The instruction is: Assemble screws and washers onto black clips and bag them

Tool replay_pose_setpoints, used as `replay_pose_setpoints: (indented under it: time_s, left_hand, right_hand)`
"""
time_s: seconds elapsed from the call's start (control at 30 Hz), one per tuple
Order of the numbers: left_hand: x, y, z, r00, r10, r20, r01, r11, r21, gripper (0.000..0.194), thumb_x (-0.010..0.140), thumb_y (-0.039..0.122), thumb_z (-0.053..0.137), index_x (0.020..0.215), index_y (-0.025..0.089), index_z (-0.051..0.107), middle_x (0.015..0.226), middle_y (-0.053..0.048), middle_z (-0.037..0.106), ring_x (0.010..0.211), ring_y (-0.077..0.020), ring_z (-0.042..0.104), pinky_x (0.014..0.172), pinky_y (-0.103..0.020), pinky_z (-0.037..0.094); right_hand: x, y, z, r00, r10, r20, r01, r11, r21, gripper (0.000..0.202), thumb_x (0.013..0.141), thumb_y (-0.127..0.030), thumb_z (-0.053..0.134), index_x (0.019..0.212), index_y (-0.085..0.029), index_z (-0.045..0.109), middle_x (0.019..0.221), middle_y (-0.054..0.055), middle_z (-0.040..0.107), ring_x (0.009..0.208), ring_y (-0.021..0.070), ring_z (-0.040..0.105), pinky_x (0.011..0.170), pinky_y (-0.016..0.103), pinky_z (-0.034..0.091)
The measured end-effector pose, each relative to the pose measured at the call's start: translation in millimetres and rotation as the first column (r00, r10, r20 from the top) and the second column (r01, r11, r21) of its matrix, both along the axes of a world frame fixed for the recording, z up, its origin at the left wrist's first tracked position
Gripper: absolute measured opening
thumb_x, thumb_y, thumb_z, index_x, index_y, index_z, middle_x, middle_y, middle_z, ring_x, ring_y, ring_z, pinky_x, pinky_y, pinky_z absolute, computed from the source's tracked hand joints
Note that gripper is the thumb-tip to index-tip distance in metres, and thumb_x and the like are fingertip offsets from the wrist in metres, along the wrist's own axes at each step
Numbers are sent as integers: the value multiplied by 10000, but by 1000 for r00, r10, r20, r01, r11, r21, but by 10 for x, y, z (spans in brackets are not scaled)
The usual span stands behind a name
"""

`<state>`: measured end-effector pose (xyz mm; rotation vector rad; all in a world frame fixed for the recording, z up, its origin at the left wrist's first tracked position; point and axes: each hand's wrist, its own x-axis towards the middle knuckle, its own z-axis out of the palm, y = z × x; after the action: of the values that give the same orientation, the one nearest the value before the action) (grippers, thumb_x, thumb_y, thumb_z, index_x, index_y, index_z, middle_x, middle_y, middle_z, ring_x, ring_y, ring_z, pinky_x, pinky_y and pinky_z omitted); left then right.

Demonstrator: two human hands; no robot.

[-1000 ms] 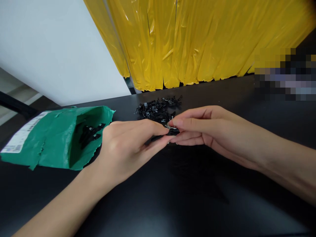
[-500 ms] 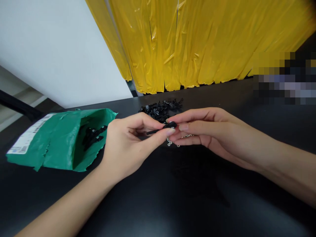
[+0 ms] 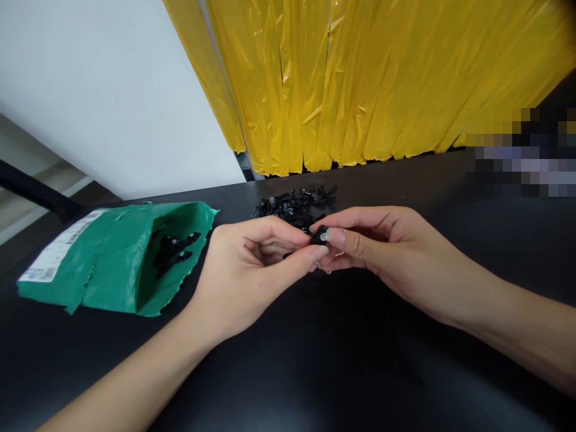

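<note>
Between the fingertips of both hands is a small black part (image 3: 320,234) with a pale round ring on its face; fingers cover much of it, so its exact kind cannot be told. My left hand (image 3: 245,276) pinches it from the left with thumb and index finger. From the right, my right hand (image 3: 396,252) grips its other side, thumb beside the ring. Behind the fingers lies a pile of small black pieces (image 3: 290,204) on the table. A few small pale rings (image 3: 329,272) are mostly hidden below the hands.
To the left, an open green plastic bag (image 3: 114,264) with a white label lies on the black table (image 3: 288,372). Similar black parts (image 3: 173,247) with metal rings show inside its mouth. A white panel (image 3: 112,90) and yellow plastic strips (image 3: 360,78) stand behind the table.
The black part has turned in my fingers, and its ringed face now shows towards me. My right thumb has moved onto it. The view has shifted slightly.
</note>
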<state>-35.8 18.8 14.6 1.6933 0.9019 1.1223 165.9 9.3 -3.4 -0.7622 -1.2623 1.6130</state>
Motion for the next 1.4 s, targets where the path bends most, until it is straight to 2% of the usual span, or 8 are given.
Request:
replay_pose_setpoints:
  time_s: [0.27,0.5,0.67,0.8,1.03,1.2,1.3,1.4]
  left_hand:
    - [27,-25,-53,995,83,-53,-77,992,96,145,821,75,826,803,188,738,745,79,812,656,-71,781,639,-61,603]
    - [1,-22,-31,985,109,-132,-76,970,231,130,806,142,864,854,180,749,782,65,798,691,-38,739,694,-56,570]
    - [-36,48,-37,992,124,-3,-123,987,103,140,975,334,723,930,211,774,826,36,769,738,-71,710,703,-137,589]
    - [-2,34,-12,993,-43,107,54,993,-103,189,957,363,746,860,205,784,785,33,738,724,-65,682,683,-127,572]
    - [2,13,2,962,-171,215,225,940,-256,162,909,281,808,779,191,778,744,39,712,729,-57,659,691,-127,552]
    - [-58,50,5,918,-229,323,356,832,-425,47,898,233,818,943,227,806,828,36,755,722,-61,679,698,-151,580]
    - [-52,53,27,934,-221,281,324,854,-408,149,975,310,731,918,190,799,826,9,740,752,-74,687,693,-154,575]
    - [-36,50,38,948,-206,243,283,893,-350,135,937,261,775,827,183,774,762,18,725,712,-65,674,673,-134,556]
  right_hand:
    - [-94,-89,42,989,-146,22,145,989,26,178,900,-259,824,1077,-243,818,881,-16,807,801,82,743,775,153,624]
    - [-66,-25,-5,996,-93,20,91,993,70,156,932,-298,790,1081,-252,795,983,-6,779,893,109,744,792,191,639]
    - [0,27,-39,998,-2,-65,5,999,41,175,980,-345,733,1132,-260,755,1054,4,780,856,133,790,819,266,664]
    - [2,9,-46,986,109,-127,-103,993,55,152,989,-307,725,1129,-264,763,980,-6,782,791,125,796,808,266,667]
    - [-9,0,-86,972,170,-160,-162,985,62,161,1001,-252,706,1151,-274,760,937,-15,792,732,116,802,759,229,664]
    - [-3,17,-72,965,184,-189,-171,982,83,134,1015,-223,678,1119,-253,758,894,-13,787,750,123,800,729,236,677]
    - [-1,12,-58,962,181,-203,-172,983,64,106,1007,-206,685,1077,-252,750,929,-18,792,737,124,801,725,251,686]
    - [2,5,-57,958,211,-196,-206,978,44,89,1011,-209,682,1067,-260,729,909,-35,793,728,122,806,738,249,684]
